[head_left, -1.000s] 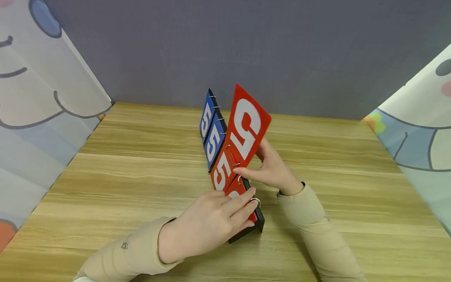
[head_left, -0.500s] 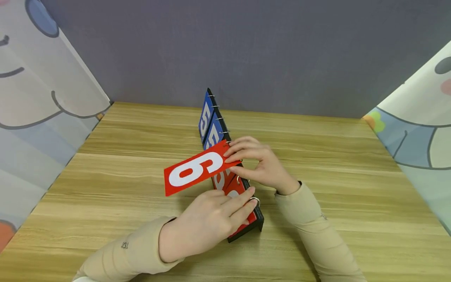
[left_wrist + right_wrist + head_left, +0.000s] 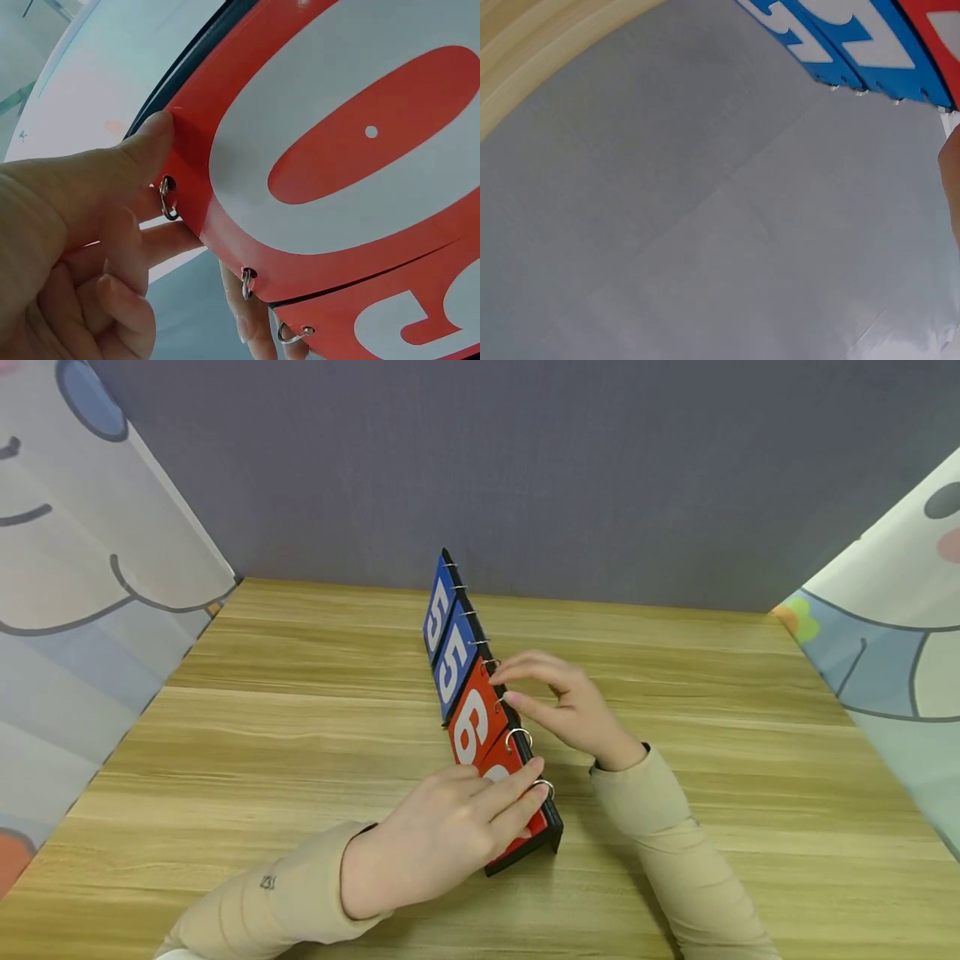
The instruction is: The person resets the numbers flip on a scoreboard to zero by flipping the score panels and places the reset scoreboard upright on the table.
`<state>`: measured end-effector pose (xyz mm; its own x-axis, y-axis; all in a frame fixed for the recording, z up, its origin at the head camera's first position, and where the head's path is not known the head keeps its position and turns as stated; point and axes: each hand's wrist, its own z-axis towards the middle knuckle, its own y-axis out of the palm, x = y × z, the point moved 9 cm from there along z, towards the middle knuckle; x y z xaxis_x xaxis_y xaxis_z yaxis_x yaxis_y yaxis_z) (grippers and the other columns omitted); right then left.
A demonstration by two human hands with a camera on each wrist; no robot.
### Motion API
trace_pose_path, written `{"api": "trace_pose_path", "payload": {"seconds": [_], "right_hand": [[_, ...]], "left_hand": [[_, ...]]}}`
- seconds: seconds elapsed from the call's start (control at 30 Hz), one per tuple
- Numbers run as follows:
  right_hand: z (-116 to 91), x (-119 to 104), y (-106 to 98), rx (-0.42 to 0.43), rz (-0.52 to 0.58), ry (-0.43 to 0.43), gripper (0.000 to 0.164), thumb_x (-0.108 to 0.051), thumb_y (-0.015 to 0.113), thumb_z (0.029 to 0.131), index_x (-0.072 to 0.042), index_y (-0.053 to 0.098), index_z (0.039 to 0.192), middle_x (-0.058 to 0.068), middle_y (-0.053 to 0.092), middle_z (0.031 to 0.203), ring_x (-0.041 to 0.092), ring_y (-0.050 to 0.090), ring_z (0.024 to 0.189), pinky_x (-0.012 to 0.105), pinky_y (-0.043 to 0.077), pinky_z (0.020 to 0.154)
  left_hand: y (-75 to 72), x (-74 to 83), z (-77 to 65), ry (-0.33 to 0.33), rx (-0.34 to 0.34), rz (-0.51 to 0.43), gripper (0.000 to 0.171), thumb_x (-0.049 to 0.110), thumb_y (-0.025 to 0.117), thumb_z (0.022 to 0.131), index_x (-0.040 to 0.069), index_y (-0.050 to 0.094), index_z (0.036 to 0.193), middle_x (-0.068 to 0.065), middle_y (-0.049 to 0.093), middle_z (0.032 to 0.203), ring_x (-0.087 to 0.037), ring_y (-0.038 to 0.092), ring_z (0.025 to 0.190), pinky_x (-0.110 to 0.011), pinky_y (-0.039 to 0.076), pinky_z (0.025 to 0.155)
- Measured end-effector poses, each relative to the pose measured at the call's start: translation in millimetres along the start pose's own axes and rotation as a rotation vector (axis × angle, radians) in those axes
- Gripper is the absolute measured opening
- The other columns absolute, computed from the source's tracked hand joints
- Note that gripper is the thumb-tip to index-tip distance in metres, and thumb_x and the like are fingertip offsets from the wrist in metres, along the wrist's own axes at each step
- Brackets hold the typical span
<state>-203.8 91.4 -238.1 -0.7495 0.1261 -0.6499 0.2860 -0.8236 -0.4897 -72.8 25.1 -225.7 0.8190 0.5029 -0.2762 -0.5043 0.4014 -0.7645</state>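
Observation:
A tabletop flip scoreboard [image 3: 550,820] with a black frame stands slantwise on the table. Metal rings line its top edge. Two blue cards [image 3: 454,670] reading 5 and 5 are at its far end. Closer in lies a red 6 card [image 3: 489,693], beside a red 0 card [image 3: 225,225] seen whole-faced in the left wrist view. My left hand [image 3: 442,835] grips the near end, thumb on the 0 card and fingers behind. At the top edge, by the 6 card's rings, my right hand [image 3: 572,706] has its fingers loosely bent, touching there, no card between them.
The wood-grain table [image 3: 300,693] extends on both sides of the scoreboard. A grey panel [image 3: 480,477] closes off the back. Cartoon-printed sheets [image 3: 97,552] flank the table left and right.
The raised red 5 card has gone over the top, and a red 6 card has swung down to lie flat. My right hand has let go; my left hand has stayed put.

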Motion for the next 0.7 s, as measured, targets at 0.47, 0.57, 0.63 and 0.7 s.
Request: {"api": "trace_pose_path", "payload": {"seconds": [0.47,0.57,0.63,0.7], "right_hand": [[-10,51,-24,0.080,0.161,0.424,0.021,-0.012,0.055,0.092,-0.001,0.065,0.107,0.000,0.066,0.104,0.022,0.059,0.103,0.029,0.047,0.087],[-13,69,-16,-0.004,0.170,0.528,0.028,-0.014,0.055,0.093,0.002,0.059,0.115,0.007,0.063,0.113,0.032,0.055,0.112,0.034,0.047,0.091],[-15,79,-9,-0.073,0.190,0.563,0.033,-0.012,0.057,0.091,0.003,0.055,0.120,0.015,0.059,0.120,0.036,0.052,0.117,0.039,0.046,0.094],[-18,88,-3,-0.142,0.202,0.579,0.040,-0.011,0.060,0.089,0.003,0.050,0.125,0.020,0.054,0.126,0.037,0.048,0.121,0.042,0.044,0.096]], "left_hand": [[0.8,-2.1,-0.4,0.003,-0.009,-0.035,0.033,0.032,0.071,0.080,0.013,0.068,0.107,-0.002,0.068,0.112,-0.005,0.057,0.057,-0.018,0.045,0.058],[1.3,-2.1,-0.9,0.006,-0.010,-0.031,0.034,0.032,0.071,0.080,0.013,0.068,0.107,-0.002,0.068,0.112,-0.004,0.058,0.057,-0.019,0.046,0.058],[1.7,-1.7,-1.0,0.009,-0.008,-0.023,0.032,0.030,0.072,0.080,0.013,0.067,0.107,-0.002,0.068,0.112,-0.004,0.058,0.057,-0.018,0.045,0.057],[1.3,-1.2,-0.6,0.010,-0.005,-0.017,0.029,0.024,0.071,0.080,0.012,0.066,0.106,-0.002,0.068,0.111,-0.004,0.057,0.056,-0.018,0.045,0.056]]}}
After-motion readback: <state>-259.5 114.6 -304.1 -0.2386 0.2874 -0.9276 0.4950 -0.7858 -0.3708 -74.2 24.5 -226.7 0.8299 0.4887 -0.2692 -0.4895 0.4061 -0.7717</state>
